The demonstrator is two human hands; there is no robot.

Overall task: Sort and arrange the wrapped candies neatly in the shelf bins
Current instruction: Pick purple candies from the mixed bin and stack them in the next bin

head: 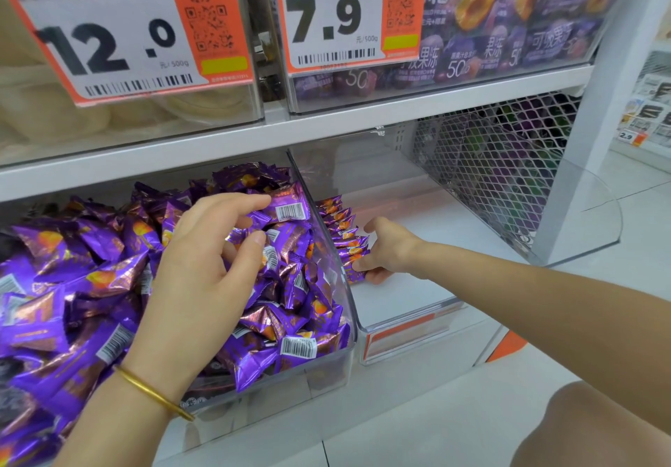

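A clear left bin (350,325) on the lower shelf is heaped with purple wrapped candies (90,278). My left hand (203,267) reaches into the heap and pinches one purple candy (287,209) between fingertips and thumb. In the clear right bin (410,314), a short row of purple candies (345,234) stands on edge against the left wall. There my right hand (385,252) grips the nearest end of that row, thumb above and fingers below.
Most of the right bin's white floor (435,249) is bare. A metal mesh panel (490,161) closes its right side. Bins above carry price tags 12.0 (120,31) and 7.9 (337,16). My knee (595,426) is at the lower right.
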